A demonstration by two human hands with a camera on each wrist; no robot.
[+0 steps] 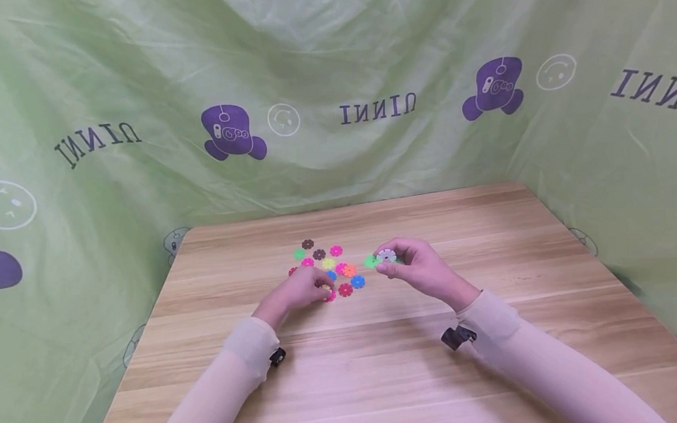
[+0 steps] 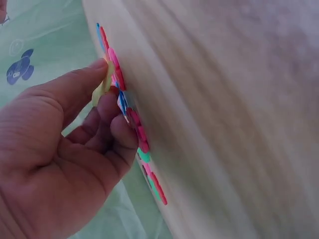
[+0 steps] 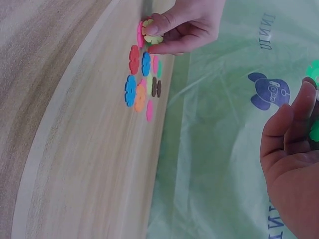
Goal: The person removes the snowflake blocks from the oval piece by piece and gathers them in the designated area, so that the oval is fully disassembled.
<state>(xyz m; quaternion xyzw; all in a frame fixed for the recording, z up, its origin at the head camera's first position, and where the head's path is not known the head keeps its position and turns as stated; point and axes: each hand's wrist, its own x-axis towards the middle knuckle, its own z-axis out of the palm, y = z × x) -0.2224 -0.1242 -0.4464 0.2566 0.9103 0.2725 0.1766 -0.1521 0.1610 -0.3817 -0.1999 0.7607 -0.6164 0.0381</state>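
Observation:
My left hand (image 1: 299,289) pinches a pale yellow flower-shaped disc (image 2: 103,85) between thumb and forefinger, low over the near side of a group of notched plastic discs. A pink disc (image 3: 140,34) is right beside the yellow one in the right wrist view. My right hand (image 1: 421,268), raised to the right of the group, holds a white notched disc (image 1: 387,256) and a green one (image 1: 371,261) between thumb and fingers. Part of the green plastic (image 3: 314,69) shows at the edge of the right wrist view.
Several flat discs lie on the wooden table (image 1: 389,371), among them a brown disc (image 1: 308,244), an orange disc (image 1: 349,271), a blue disc (image 1: 358,282) and a red disc (image 1: 345,289). A green printed curtain (image 1: 314,169) hangs behind the table's far edge.

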